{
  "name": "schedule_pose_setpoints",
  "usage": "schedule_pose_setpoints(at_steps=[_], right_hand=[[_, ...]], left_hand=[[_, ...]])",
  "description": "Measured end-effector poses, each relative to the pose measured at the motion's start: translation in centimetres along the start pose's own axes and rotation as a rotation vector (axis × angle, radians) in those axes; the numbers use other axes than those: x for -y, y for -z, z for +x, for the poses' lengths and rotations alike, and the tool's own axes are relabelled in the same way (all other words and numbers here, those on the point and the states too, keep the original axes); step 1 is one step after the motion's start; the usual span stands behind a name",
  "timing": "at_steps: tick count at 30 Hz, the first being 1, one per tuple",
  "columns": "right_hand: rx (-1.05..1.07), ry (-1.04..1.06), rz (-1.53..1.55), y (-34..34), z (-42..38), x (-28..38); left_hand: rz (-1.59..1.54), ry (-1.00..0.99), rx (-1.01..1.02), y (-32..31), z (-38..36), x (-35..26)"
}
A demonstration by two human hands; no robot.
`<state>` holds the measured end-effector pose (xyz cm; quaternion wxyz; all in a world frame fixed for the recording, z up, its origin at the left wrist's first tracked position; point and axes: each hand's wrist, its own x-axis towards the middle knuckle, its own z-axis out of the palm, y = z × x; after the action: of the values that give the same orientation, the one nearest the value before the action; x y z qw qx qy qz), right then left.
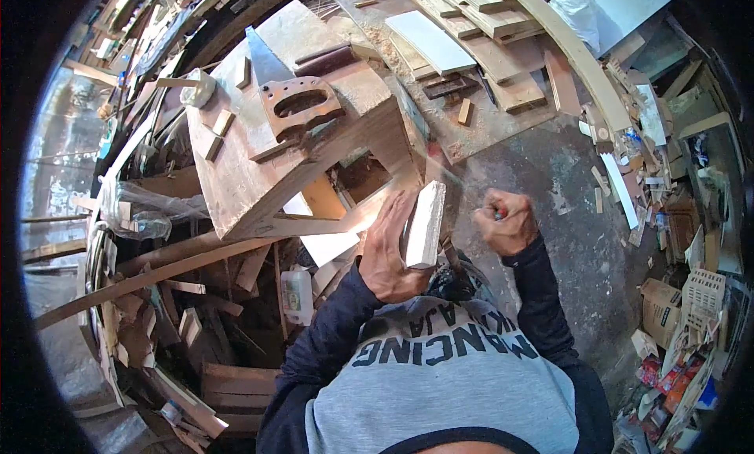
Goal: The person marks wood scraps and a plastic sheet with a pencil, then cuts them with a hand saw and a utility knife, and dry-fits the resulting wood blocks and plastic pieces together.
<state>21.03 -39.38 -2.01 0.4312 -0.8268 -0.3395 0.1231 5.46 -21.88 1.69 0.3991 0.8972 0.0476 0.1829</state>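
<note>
My left hand (386, 254) is wrapped along the left side of a short white-edged wooden block (425, 225), which stands upright in front of my chest. To the right of the block, apart from it, my right hand (506, 221) is closed around something small that I cannot make out. Beyond my left hand is the wooden workbench (228, 167), and a handsaw (298, 104) with a wooden handle lies on its top. A mallet (198, 89) and small wood pieces (218, 134) are at the bench's left side.
Boards (503, 53) and a white panel (430, 43) lie on a low platform at the upper right. Scrap wood is heaped at the left and right edges. A white plastic container (297, 297) stands below the bench, and a cardboard box (658, 313) is at the right.
</note>
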Motion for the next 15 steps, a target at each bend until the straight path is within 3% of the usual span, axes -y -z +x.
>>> schedule_pose_setpoints(at_steps=[5,10,15], right_hand=[[0.036,0.239,-0.041,-0.6,0.6,3.7],[0.037,0.208,-0.103,-1.0,1.1,4.2],[0.051,0.184,-0.211,-1.4,1.8,2.4]], left_hand=[[-0.174,0.079,0.089,0.3,1.0,-0.5],[-0.144,0.028,0.107,0.5,0.8,-0.3],[-0.129,0.105,0.096,0.0,-0.6,-0.2]])
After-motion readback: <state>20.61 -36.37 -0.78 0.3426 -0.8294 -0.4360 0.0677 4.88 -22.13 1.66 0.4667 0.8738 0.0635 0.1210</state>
